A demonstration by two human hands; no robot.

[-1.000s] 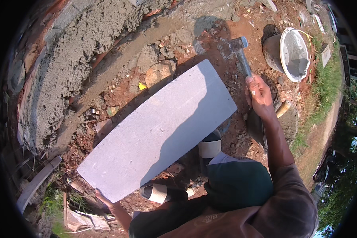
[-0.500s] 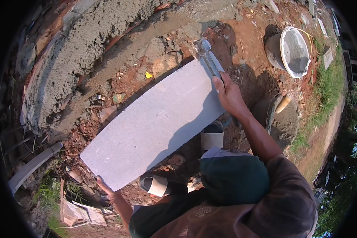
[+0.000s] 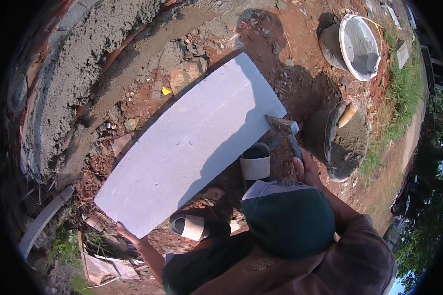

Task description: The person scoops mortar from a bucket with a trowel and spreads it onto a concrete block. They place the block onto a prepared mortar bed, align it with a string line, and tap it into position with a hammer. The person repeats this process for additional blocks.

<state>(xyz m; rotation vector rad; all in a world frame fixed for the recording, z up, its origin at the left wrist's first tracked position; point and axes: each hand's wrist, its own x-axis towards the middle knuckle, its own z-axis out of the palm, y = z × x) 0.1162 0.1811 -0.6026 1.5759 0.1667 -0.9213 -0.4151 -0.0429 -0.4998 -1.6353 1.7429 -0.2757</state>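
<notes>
A long, pale grey concrete block (image 3: 187,142) lies slantwise in front of me, partly shaded along its near side. My left hand (image 3: 130,235) grips the block's near left end, its thumb showing at the edge and the other fingers hidden beneath. My right hand (image 3: 307,169) is wrapped round the dark handle of a hatchet (image 3: 286,127). The hatchet's flat blade meets or overlaps the block's right edge near the far corner; whether it touches cannot be told.
Right of the block stands a bucket of mortar (image 3: 347,147) with a wooden handle (image 3: 348,114) sticking out. Farther off is a tipped, mortar-smeared bucket (image 3: 362,46). Rough wet mortar (image 3: 83,64) runs along the far left. Sandalled feet (image 3: 256,162) are close to the block's near side.
My right hand has brought the hatchet from over the block's far end toward me, down to its right edge. My left hand keeps its hold on the near left end.
</notes>
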